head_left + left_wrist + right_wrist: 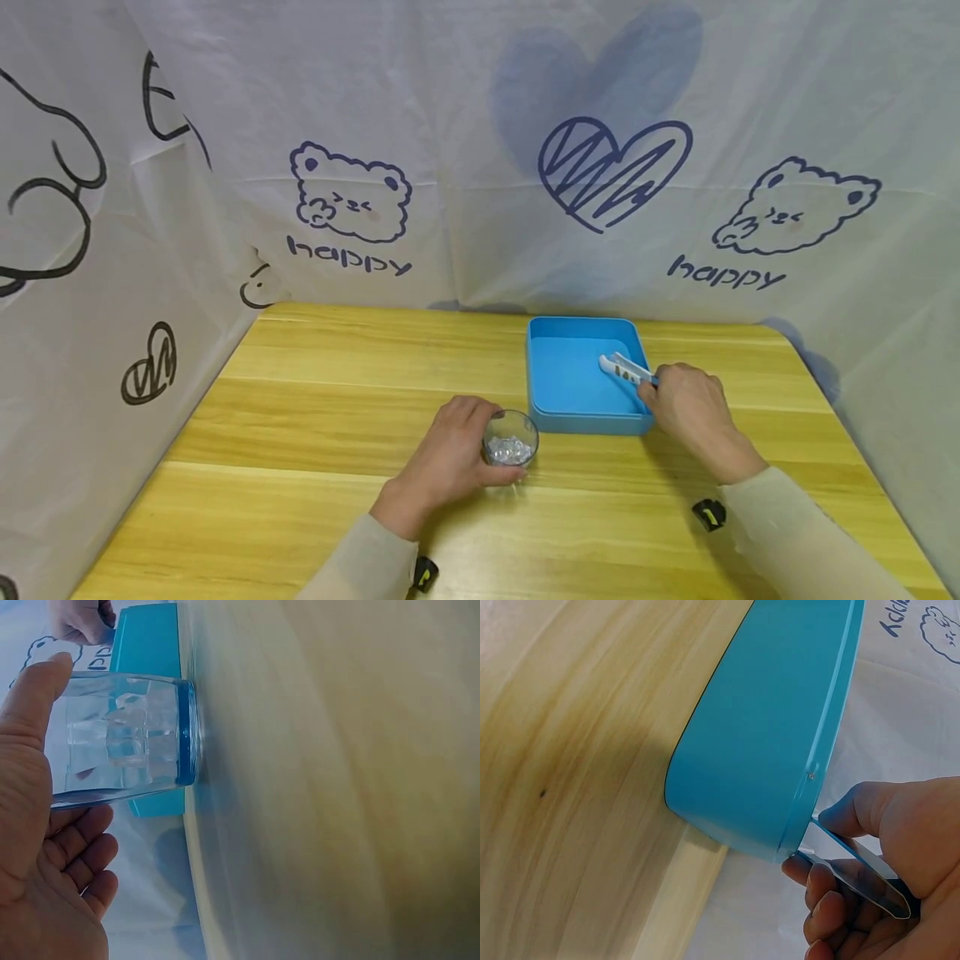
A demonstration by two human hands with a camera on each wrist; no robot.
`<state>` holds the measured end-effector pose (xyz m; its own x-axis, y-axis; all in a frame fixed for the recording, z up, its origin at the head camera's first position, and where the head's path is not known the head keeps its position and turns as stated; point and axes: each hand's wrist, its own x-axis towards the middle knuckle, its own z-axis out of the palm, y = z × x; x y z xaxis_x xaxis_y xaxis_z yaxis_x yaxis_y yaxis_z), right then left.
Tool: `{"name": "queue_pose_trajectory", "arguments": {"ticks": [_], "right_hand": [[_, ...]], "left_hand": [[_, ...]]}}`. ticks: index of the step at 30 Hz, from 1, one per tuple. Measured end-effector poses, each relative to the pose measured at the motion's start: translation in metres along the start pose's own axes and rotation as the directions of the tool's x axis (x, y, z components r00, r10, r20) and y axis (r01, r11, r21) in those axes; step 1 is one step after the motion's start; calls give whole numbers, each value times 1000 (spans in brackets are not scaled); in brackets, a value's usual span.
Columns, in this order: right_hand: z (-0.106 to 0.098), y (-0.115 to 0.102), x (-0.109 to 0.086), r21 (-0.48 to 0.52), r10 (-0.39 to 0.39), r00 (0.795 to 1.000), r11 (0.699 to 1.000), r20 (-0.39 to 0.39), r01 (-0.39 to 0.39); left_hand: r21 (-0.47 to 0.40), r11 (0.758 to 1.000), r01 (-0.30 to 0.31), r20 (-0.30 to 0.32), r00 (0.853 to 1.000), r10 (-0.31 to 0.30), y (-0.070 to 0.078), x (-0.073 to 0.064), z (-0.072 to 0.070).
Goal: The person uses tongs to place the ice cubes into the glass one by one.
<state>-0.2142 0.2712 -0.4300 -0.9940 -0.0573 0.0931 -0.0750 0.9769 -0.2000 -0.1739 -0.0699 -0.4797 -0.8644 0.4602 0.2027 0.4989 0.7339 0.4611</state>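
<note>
My left hand (452, 457) holds a clear drinking glass (82, 787) around its side, thumb on one side and fingers on the other. Clear, ice-like pieces (510, 451) fill its lower part. In the left wrist view its blue-tinted base is right at the tabletop. At the right edge of a blue square box (588, 423), my right hand (693, 408) grips small tongs (630, 370) between thumb and fingers. Their white tips are slightly apart and point left over the inside of the box, with nothing between them. The box floor is bare.
The wooden table (315, 417) has its back edge against a white cloth (465, 125) with bear and heart drawings. Another cloth side (60, 350) hangs on the left. Small black tags (708, 514) show beside both sleeves.
</note>
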Motion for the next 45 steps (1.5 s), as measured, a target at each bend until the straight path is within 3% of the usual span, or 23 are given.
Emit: {"name": "queue_pose_trajectory", "arguments": {"ticks": [4,17,45], "right_hand": [[0,-1,0,1,14,1000,1000,12,-14],[2,0,0,-3,16,1000,1000,9,-16],[0,-2,4,-16,-21,1000,1000,-14,20]], "left_hand": [[69,997,-38,-27,999,40,0,0,0],[147,987,-69,-72,994,81,-1,-1,1],[168,983,-79,-84,992,94,-1,-1,-2]]}}
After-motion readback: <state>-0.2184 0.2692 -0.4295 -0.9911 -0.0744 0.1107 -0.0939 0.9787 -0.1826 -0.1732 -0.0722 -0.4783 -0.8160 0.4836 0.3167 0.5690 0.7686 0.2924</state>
